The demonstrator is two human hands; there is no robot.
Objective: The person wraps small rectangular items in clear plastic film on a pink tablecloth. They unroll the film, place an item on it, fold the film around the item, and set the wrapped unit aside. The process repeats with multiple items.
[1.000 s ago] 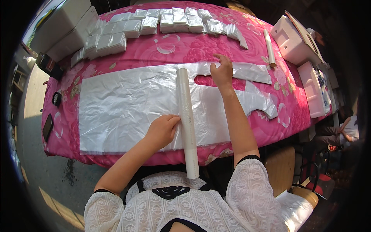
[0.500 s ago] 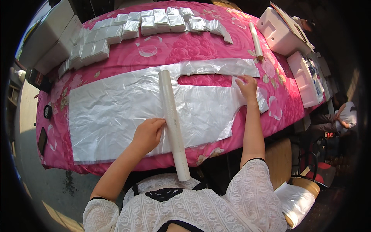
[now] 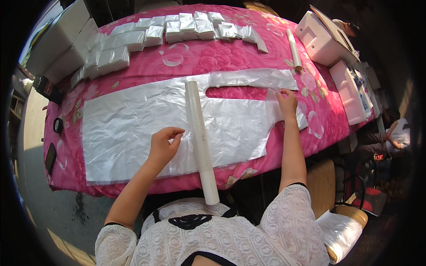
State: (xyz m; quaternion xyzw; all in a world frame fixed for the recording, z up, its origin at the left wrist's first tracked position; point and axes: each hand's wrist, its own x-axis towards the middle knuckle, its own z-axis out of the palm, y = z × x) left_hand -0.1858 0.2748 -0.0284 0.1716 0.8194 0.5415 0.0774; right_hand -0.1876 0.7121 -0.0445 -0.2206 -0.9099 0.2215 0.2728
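A thin white plastic apron [image 3: 133, 133] lies spread flat across the table, with a long cut-out opening at its right part. Across its middle rests a pale cardboard tube [image 3: 200, 142], its near end jutting past the table edge. My left hand [image 3: 165, 144] hovers over the apron just left of the tube, apart from it. Its thumb and fingertips come together in a pinch, and whether any film is between them is too small to see. At the strap below the opening, my right hand [image 3: 288, 103] pinches the plastic with thumb and fingers.
The table wears a pink floral cloth [image 3: 222, 57]. Folded white plastic packets [image 3: 188, 27] stand in rows along the far side. Another tube [image 3: 293, 48] lies far right, beside foam boxes [image 3: 317, 37]. A black tape roll [image 3: 57, 125] and a phone [image 3: 51, 155] are at left.
My left hand has come off the tube and shifted slightly left and up. My right hand stays at the strap, its fingers drawn closer together.
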